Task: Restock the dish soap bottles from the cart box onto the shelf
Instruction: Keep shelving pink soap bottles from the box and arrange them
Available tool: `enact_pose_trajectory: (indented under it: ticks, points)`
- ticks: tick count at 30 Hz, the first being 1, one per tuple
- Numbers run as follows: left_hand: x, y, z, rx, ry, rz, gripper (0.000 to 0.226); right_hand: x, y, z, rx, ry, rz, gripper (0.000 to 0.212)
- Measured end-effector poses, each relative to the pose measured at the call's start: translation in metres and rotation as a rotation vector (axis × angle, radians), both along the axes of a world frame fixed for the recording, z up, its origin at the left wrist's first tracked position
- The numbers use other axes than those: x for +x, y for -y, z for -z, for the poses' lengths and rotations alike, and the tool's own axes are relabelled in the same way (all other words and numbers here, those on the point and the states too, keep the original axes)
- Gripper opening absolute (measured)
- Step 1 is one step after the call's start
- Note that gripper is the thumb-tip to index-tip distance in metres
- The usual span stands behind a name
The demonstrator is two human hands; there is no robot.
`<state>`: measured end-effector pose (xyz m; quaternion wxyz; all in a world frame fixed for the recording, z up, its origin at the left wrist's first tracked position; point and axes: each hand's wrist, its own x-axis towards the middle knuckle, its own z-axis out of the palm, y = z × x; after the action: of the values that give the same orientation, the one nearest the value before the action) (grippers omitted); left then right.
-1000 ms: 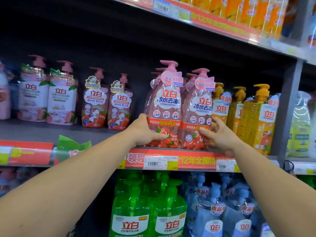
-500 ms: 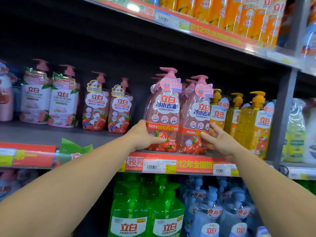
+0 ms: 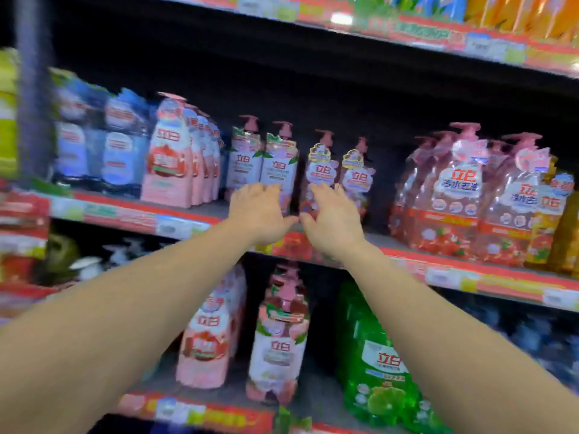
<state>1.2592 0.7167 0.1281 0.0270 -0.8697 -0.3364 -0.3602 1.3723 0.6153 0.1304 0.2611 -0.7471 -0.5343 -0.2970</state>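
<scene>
Both my hands reach to the middle shelf (image 3: 194,225). My left hand (image 3: 258,216) spreads its fingers in front of the white-and-pink pump bottles (image 3: 279,166). My right hand (image 3: 332,219) spreads over the lower part of the small red pump bottles (image 3: 322,170). Neither hand is closed around a bottle; contact is blurred. The large pink strawberry soap bottles (image 3: 460,195) stand to the right, apart from both hands. The cart box is out of view.
Pink pouches (image 3: 169,158) and blue packs (image 3: 119,145) fill the shelf's left part. Orange bottles (image 3: 551,223) stand at far right. Below are pink bottles (image 3: 279,346) and green bottles (image 3: 379,364). An upper shelf (image 3: 407,36) runs overhead.
Both hands have let go of the large pink bottles and moved left to the smaller pump bottles. The view has swung left and is blurred.
</scene>
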Motion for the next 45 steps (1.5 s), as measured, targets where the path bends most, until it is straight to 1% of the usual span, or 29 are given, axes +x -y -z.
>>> enact_pose_trajectory:
  ticks: [3,6,9,12,15,17,19,20,24,27,31,33,37,38,40,42,44,45]
  points:
    - [-0.120,-0.055,0.027,-0.011,-0.005,-0.158,0.079,-0.104,-0.075,0.025,-0.085,0.005,-0.165,0.061]
    - [-0.248,-0.094,0.057,0.008,-0.021,-0.359,0.079,-0.218,-0.143,0.054,-0.143,-0.013,-0.354,0.060]
    - [-0.368,-0.118,0.089,-0.103,-0.043,-0.572,0.078,-0.332,-0.193,0.084,-0.239,-0.048,-0.554,0.060]
    - [-0.475,-0.128,0.122,-0.193,-0.086,-0.771,0.080,-0.437,-0.231,0.120,-0.322,-0.027,-0.727,0.056]
    - [-0.563,-0.128,0.158,-0.314,-0.092,-0.937,0.083,-0.529,-0.254,0.160,-0.423,-0.051,-0.872,0.057]
    - [-0.607,-0.127,0.184,-0.369,-0.077,-1.027,0.077,-0.577,-0.270,0.185,-0.502,-0.076,-0.951,0.057]
    - [-0.645,-0.127,0.214,-0.409,-0.070,-1.094,0.069,-0.616,-0.289,0.209,-0.562,-0.087,-1.030,0.056]
    - [-0.662,-0.129,0.229,-0.440,-0.070,-1.124,0.069,-0.633,-0.299,0.221,-0.589,-0.095,-1.055,0.057]
    - [-0.723,-0.152,0.287,-0.610,-0.040,-1.241,0.080,-0.689,-0.348,0.263,-0.697,-0.101,-1.110,0.061]
    - [-0.758,-0.182,0.316,-0.722,0.083,-1.281,0.078,-0.719,-0.396,0.286,-0.784,-0.156,-1.159,0.056]
    - [-0.801,-0.223,0.349,-0.813,0.284,-1.295,0.086,-0.749,-0.451,0.312,-0.910,-0.193,-1.200,0.063]
    - [-0.818,-0.238,0.360,-0.846,0.337,-1.325,0.084,-0.764,-0.475,0.325,-0.949,-0.215,-1.211,0.058]
    - [-0.857,-0.263,0.376,-0.887,0.368,-1.373,0.080,-0.799,-0.510,0.345,-1.017,-0.219,-1.264,0.041]
    - [-0.869,-0.271,0.381,-0.889,0.398,-1.375,0.080,-0.808,-0.517,0.351,-1.030,-0.211,-1.263,0.042]
    - [-0.893,-0.287,0.396,-0.916,0.443,-1.381,0.081,-0.828,-0.530,0.362,-1.056,-0.187,-1.251,0.052]
    - [-0.917,-0.304,0.414,-0.941,0.441,-1.367,0.085,-0.851,-0.544,0.379,-1.103,-0.162,-1.232,0.060]
    - [-0.939,-0.323,0.429,-0.978,0.444,-1.348,0.090,-0.876,-0.559,0.395,-1.153,-0.170,-1.204,0.057]
    - [-0.953,-0.334,0.438,-0.995,0.437,-1.337,0.089,-0.889,-0.568,0.405,-1.176,-0.173,-1.178,0.058]
